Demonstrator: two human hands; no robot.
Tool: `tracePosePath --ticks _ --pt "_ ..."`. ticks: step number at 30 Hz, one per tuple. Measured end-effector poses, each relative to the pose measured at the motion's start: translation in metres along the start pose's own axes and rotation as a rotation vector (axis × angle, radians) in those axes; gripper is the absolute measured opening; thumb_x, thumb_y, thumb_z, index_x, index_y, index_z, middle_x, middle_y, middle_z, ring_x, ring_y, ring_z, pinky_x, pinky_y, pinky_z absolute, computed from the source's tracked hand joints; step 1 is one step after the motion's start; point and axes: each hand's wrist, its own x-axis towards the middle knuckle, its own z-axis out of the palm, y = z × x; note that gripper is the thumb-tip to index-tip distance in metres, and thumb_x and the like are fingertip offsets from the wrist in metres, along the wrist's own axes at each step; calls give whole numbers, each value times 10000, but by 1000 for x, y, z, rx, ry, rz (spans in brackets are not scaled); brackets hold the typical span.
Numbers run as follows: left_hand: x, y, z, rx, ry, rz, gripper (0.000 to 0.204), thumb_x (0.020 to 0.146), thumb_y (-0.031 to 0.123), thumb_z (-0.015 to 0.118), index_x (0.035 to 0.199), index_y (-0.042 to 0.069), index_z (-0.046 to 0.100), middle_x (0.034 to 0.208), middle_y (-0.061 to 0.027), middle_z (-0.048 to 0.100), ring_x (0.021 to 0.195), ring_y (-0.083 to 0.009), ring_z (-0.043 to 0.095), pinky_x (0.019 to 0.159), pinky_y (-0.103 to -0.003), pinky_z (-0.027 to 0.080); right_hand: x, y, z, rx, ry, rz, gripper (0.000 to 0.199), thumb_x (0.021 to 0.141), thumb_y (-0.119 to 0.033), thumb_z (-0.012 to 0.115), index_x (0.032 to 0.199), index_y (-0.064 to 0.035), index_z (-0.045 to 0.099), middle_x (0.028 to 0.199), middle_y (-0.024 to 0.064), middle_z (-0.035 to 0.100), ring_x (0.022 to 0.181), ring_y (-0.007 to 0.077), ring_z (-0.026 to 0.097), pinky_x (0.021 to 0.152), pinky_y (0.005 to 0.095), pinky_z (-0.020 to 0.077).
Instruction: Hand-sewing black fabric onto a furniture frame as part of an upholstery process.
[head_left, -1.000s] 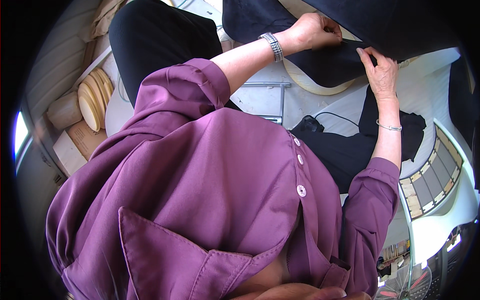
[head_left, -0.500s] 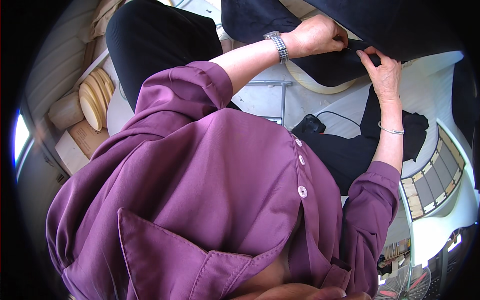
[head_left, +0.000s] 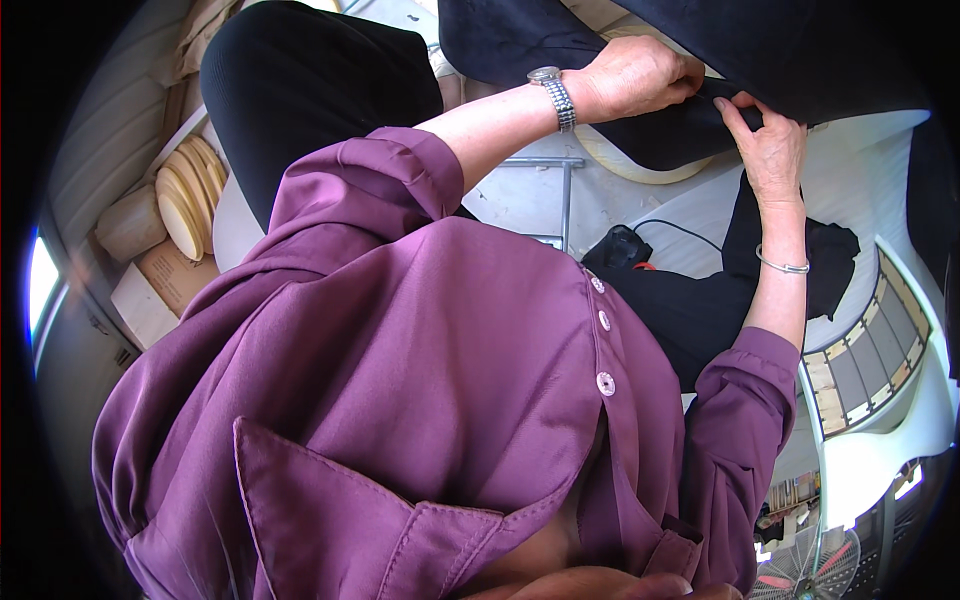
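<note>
Close head view, straight down torso

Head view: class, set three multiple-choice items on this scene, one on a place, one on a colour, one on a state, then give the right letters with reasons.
1. Where is the metal wristwatch?
A. left wrist
B. right wrist
C. on the table

2. What colour is the person's shirt?
A. green
B. purple
C. white

3. What are both hands doing?
A. hanging free
B. gripping the black fabric
C. holding a cup

Answers:
1 A, the watch band circles the wrist behind the left hand.
2 B, the buttoned shirt is purple throughout.
3 B, the left hand and the right hand both pinch the fabric's edge.
</note>
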Motion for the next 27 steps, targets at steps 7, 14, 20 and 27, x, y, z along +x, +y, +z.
tracePosePath --ticks 7,14,20,27 --pt "-4 8 2 167 13 53 195 948 269 657 990 80 670 742 -148 693 694 -334 699 595 -406 543 -2 -1 0 -48 -11 -27 292 856 -390 818 872 -104 763 844 35 743 839 317 695 865 426 483" --pt "2 10 16 228 163 178 259 924 231 654 1076 32 586 615 -150 638 559 -333 664 475 -400 513 -1 2 -3 95 -15 -55 213 873 -227 795 890 -32 710 890 78 713 902 319 672 888 437 492" --pt "7 18 17 316 104 132 122 952 178 653 1028 84 639 675 -148 661 579 -323 678 510 -375 552 1 -4 -6 225 -100 -2 183 889 -195 757 910 -19 715 881 88 720 882 290 678 879 393 491" --pt "1 19 -5 351 197 141 241 854 136 635 1075 138 732 707 -111 692 662 -308 713 532 -405 560 3 7 -5 302 -166 169 240 887 -248 716 949 -17 728 920 138 733 921 329 686 899 394 499"
